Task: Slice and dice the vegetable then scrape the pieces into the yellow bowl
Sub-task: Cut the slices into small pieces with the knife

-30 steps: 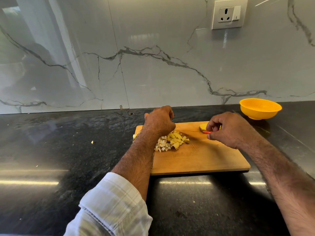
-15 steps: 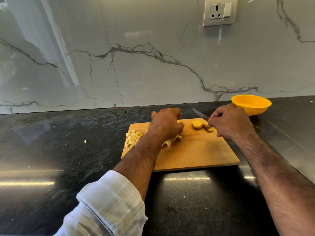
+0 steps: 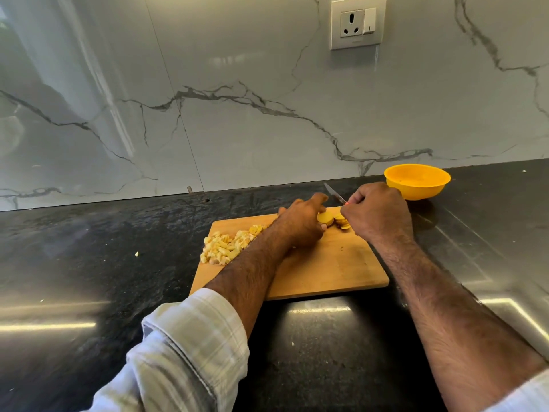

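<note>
A wooden cutting board (image 3: 326, 269) lies on the black counter. A heap of pale yellow diced pieces (image 3: 225, 246) sits on its left part. At the board's far edge lie a few round yellow slices (image 3: 326, 218). My left hand (image 3: 303, 223) curls its fingers round the slices. My right hand (image 3: 377, 215) grips a knife (image 3: 334, 192) with a red handle; the blade points away to the left above the slices. The yellow bowl (image 3: 417, 181) stands just beyond my right hand and looks empty.
A marble-pattern wall with a power socket (image 3: 358, 22) rises behind the counter. One stray piece (image 3: 136, 254) lies on the counter left of the board. A steel surface (image 3: 505, 263) begins at the right.
My left hand left the diced heap and moved right to the slices. My right hand lifted the knife so the blade shows.
</note>
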### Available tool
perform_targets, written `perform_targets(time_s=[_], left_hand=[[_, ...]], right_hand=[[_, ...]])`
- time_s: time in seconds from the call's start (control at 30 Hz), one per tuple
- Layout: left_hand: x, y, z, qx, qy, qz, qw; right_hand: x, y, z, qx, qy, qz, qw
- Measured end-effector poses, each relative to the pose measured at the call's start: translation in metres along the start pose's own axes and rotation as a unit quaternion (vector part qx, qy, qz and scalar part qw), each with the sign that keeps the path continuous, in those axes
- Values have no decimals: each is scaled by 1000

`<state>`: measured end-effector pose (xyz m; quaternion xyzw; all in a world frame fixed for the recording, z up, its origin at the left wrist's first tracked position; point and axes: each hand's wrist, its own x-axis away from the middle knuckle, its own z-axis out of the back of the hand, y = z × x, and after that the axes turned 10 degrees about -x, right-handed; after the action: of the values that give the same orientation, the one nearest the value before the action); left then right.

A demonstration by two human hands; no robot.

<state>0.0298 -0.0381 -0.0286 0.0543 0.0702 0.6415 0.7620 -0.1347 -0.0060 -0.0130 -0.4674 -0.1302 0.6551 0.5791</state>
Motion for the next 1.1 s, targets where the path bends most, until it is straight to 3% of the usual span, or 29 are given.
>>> perform_targets(time_s=[0.33, 0.67, 1.1], left_hand=[[5, -22, 6, 71, 29, 36, 996], [17, -20, 4, 15, 73, 2, 997], [21, -38, 14, 63, 105, -21, 992]], right_hand=[[-2, 0, -3, -13, -14, -1, 1000], [-3, 2, -7, 2, -25, -6, 1000], [1, -3, -11, 4, -53, 8, 999]])
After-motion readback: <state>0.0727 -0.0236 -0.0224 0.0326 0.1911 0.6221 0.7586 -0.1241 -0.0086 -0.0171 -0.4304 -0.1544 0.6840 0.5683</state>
